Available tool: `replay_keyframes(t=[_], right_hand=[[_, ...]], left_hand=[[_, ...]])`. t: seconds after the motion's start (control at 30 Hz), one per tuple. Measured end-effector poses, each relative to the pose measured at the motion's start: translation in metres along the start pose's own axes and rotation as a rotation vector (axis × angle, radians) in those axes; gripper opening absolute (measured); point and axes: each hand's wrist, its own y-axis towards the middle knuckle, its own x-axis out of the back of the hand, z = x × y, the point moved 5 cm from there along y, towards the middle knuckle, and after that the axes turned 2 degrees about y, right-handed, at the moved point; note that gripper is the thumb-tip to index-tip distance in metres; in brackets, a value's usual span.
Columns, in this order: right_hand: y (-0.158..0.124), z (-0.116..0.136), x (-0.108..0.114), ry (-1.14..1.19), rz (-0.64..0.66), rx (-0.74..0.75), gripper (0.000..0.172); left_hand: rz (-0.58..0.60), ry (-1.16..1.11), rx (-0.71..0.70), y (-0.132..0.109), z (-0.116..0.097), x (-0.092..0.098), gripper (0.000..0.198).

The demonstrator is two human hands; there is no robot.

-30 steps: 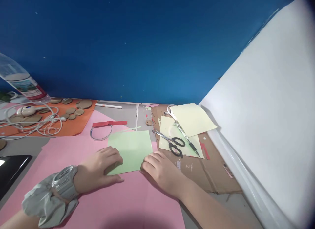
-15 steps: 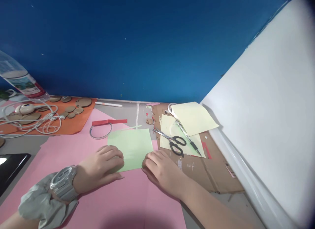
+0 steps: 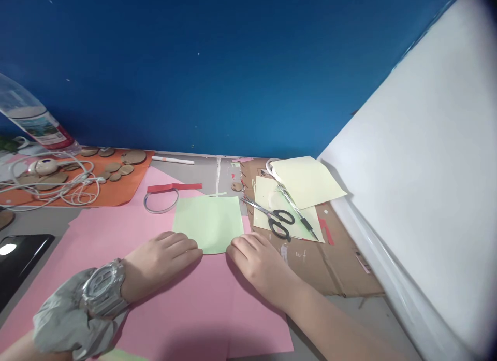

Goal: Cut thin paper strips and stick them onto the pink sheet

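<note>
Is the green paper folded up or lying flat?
Flat: the green paper lies spread on the pink sheet, with the left hand and right hand at its near edge. Doubled layers: cannot tell.

Pale green paper (image 3: pixel 209 224) on pink sheet (image 3: pixel 116 236); black-handled scissors (image 3: pixel 272 220), blue wall (image 3: pixel 217 66).

Both palms down – left hand (image 3: pixel 163 260) flat, fingers together, pointing forward-right, forearm coming in from lower left; right hand (image 3: pixel 258 260) flat, fingers lightly bent, pointing left, forearm from lower right – the two sets of fingertips near each other, both hands unclenched
</note>
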Motion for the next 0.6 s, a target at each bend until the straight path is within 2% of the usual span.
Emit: replay_keyframes(t=[0.23, 0.4, 0.5, 0.57, 0.6], right_hand=[[-0.002, -0.004, -0.002, 0.035, 0.0, -0.017, 0.024], [-0.002, -0.009, -0.005, 0.108, -0.03, -0.063, 0.02], [0.0, -0.011, 0.004, 0.254, -0.08, -0.142, 0.013], [0.003, -0.007, 0.02, 0.446, -0.084, -0.182, 0.013], [0.007, -0.001, 0.03, 0.592, -0.046, -0.164, 0.013]], left_hand=[[0.045, 0.06, 0.059, 0.001, 0.003, -0.005, 0.019], [0.014, 0.106, 0.088, 0.0, 0.005, -0.004, 0.016], [0.001, 0.086, 0.109, -0.001, 0.008, -0.004, 0.018], [0.018, 0.035, 0.129, -0.002, 0.011, -0.006, 0.016], [0.032, 0.005, 0.14, -0.003, 0.012, -0.007, 0.014]])
